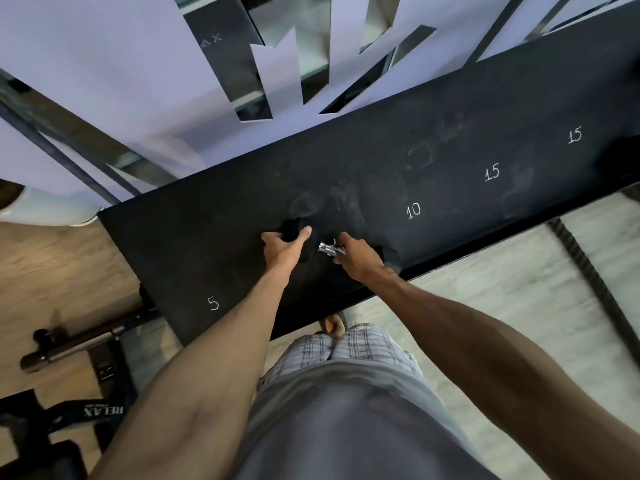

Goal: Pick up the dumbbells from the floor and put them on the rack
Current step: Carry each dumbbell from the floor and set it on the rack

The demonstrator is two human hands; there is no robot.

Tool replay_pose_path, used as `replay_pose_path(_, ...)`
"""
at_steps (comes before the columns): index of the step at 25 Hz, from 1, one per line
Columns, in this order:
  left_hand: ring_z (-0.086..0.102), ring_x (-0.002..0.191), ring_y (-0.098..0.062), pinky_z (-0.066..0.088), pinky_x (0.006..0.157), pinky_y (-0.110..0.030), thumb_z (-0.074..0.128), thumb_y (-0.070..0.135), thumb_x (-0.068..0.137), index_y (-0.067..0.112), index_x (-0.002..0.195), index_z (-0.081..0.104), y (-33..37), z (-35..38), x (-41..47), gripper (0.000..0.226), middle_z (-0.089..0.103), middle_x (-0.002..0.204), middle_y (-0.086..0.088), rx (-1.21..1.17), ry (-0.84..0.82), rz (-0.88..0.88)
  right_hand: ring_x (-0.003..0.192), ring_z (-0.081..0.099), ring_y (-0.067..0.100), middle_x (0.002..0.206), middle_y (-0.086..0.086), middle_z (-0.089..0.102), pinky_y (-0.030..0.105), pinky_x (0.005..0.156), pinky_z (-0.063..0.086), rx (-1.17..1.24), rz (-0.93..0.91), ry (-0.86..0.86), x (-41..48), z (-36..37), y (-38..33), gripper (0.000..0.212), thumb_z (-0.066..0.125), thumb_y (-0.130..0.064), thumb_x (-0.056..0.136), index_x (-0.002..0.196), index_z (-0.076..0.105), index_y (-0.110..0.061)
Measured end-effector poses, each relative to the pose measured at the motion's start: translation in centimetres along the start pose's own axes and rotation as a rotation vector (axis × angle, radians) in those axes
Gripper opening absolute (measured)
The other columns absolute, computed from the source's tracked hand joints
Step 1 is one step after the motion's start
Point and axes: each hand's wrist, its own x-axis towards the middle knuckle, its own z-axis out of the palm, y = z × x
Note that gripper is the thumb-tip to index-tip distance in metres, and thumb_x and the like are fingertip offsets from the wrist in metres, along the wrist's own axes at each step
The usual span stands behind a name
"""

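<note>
Black rubber heads and a bright knurled steel handle make up the dumbbell (pixel 320 247), which lies on the dark shelf of the rack (pixel 450 188) near its front edge, between the chalked "5" (pixel 213 303) to the near left and the "10" (pixel 413 211) to the right. Its left head blends almost wholly into the matte black shelf, so its outline is hard to trace; the right head is mostly hidden behind the fingers and wrist. Only a short stretch of the silver handle shows between the two hands.

The left hand (pixel 282 249) is cupped over the left head, thumb stretched across its top and fingers curled around the far side, closed on it. The right hand (pixel 358 259) is wrapped around the handle close to the right head, fingers folded under the bar in a firm hold. Both bare forearms reach forward from the bottom of the view.

Two more chalk marks reading "15" (pixel 492 172) sit farther right along the shelf, which is scuffed with pale dusty smears. Pale tiled floor (pixel 485 306) lies to the near right of the rack, wood-look flooring to the left, where a barbell end (pixel 52 355) rests on a black stand. The person wears checked shorts (pixel 346 348) and a grey shirt.
</note>
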Motion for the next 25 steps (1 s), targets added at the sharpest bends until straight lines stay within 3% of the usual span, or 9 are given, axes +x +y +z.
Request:
replay_pose_path(4,0.060,0.109,-0.028,0.054,0.095,-0.046,0.075,0.055,0.074,0.018,0.117,0.045,-0.1,0.3,-0.4,0.064,0.054,0.127,-0.010,0.040,-0.005,0.039,0.086,0.064,0.037,0.099,0.016,0.067,0.044,0.071,0.051,-0.007,-0.011,0.012,-0.4,0.2,0.1,0.026,0.062,-0.025,0.091,0.110,0.048,-0.014)
replay_pose_path(7,0.059,0.115,-0.034,0.051,0.098,-0.044,0.063,0.058,0.083,0.011,0.136,0.037,0.0,0.4,-1.4,0.076,0.053,0.135,-0.015,0.180,0.007,0.082,0.098,0.059,0.038,0.107,0.017,0.065,0.044,0.079,0.046,-0.080,-0.063,0.093,-1.5,-0.3,0.1,0.027,0.056,-0.022,0.094,0.118,0.051,-0.011)
replay_pose_path(10,0.064,0.109,-0.036,0.056,0.092,-0.048,0.061,0.062,0.082,0.005,0.142,0.026,-1.0,-0.4,-2.4,0.090,0.056,0.131,-0.020,0.271,-0.010,0.044,0.104,0.056,0.035,0.113,0.014,0.063,0.046,0.086,0.047,-0.056,-0.109,0.217,-3.7,-0.7,1.1,0.026,0.051,-0.018,0.094,0.120,0.053,-0.012)
replay_pose_path(11,0.066,0.105,-0.036,0.058,0.088,-0.048,0.063,0.059,0.083,0.001,0.141,0.030,-1.7,-0.8,-2.8,0.088,0.059,0.128,-0.020,0.340,-0.051,0.025,0.103,0.056,0.034,0.111,0.013,0.062,0.046,0.086,0.048,-0.029,-0.110,0.239,-4.7,-0.4,1.8,0.024,0.049,-0.018,0.094,0.117,0.054,-0.013)
replay_pose_path(13,0.069,0.096,-0.031,0.061,0.080,-0.045,0.065,0.049,0.085,0.001,0.124,0.053,-3.4,-1.1,-3.8,0.062,0.066,0.117,-0.017,0.574,-0.162,0.051,0.101,0.057,0.032,0.109,0.012,0.063,0.044,0.085,0.049,0.017,-0.095,0.245,-7.0,0.4,3.5,0.021,0.047,-0.021,0.094,0.112,0.055,-0.014)
replay_pose_path(15,0.069,0.095,-0.029,0.059,0.085,-0.041,0.062,0.043,0.088,0.008,0.100,0.067,-4.4,-0.8,-6.0,0.038,0.071,0.105,-0.012,0.843,-0.226,0.206,0.100,0.060,0.033,0.109,0.012,0.066,0.042,0.083,0.051,0.070,-0.047,0.204,-9.9,1.9,5.8,0.020,0.047,-0.023,0.095,0.111,0.056,-0.014)
replay_pose_path(16,0.068,0.099,-0.029,0.056,0.089,-0.040,0.061,0.040,0.089,0.010,0.098,0.067,-4.8,-0.3,-7.1,0.032,0.071,0.105,-0.010,0.964,-0.249,0.298,0.100,0.061,0.034,0.109,0.013,0.067,0.042,0.083,0.051,0.082,-0.009,0.177,-11.4,2.9,7.1,0.021,0.047,-0.023,0.095,0.112,0.056,-0.013)
replay_pose_path(21,0.062,0.107,-0.027,0.050,0.090,-0.039,0.057,0.039,0.092,0.018,0.113,0.059,-8.5,3.7,-12.1,0.030,0.065,0.117,-0.007,1.381,-0.452,0.582,0.098,0.062,0.039,0.104,0.021,0.068,0.044,0.081,0.052,0.189,0.163,0.110,-20.9,8.7,13.7,0.026,0.047,-0.024,0.098,0.116,0.054,-0.006)
replay_pose_path(25,0.062,0.107,-0.028,0.051,0.090,-0.038,0.056,0.039,0.092,0.017,0.115,0.059,-13.6,8.0,-18.4,0.032,0.065,0.118,-0.009,1.594,-0.630,0.811,0.096,0.063,0.038,0.101,0.021,0.070,0.040,0.078,0.049,0.424,0.366,0.198,-31.5,16.0,18.7,0.026,0.047,-0.024,0.099,0.113,0.057,-0.004)
